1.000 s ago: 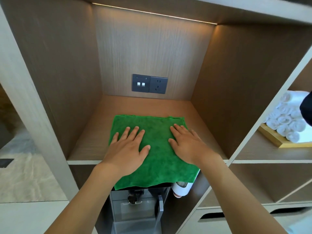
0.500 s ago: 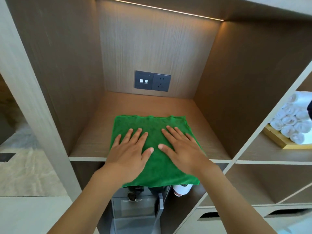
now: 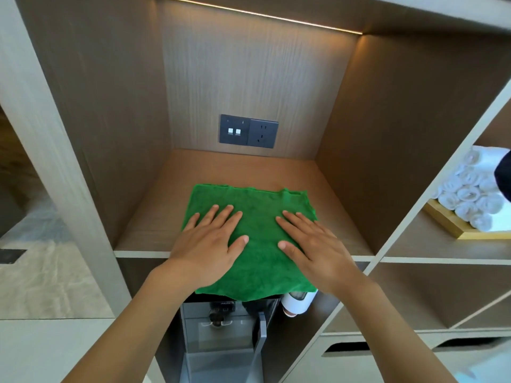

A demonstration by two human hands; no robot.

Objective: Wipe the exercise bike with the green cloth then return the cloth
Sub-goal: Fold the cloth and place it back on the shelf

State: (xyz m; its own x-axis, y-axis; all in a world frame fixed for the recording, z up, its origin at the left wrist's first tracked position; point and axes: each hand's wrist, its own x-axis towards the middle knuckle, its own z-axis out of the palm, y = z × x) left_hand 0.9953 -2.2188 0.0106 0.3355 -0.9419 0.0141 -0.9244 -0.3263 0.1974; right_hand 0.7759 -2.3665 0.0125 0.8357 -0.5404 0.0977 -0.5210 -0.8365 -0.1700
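Observation:
The green cloth (image 3: 257, 217) lies spread flat on the wooden shelf (image 3: 240, 170) of an open cubby, its near edge hanging over the shelf's front lip. My left hand (image 3: 210, 244) rests palm down on the cloth's left half, fingers spread. On the right half lies my right hand (image 3: 312, 244), also flat with fingers apart. Neither hand grips the fabric. The exercise bike is not in view.
A dark switch and socket plate (image 3: 249, 131) sits on the cubby's back wall. Below the shelf stands a grey machine (image 3: 221, 327) with a white cup (image 3: 297, 304) beside it. Rolled white towels (image 3: 470, 194) fill a gold tray (image 3: 453, 228) in the right cubby.
Both hands have slid a little across the cloth, first closing toward each other, then parting again. The cloth has stayed flat on the shelf.

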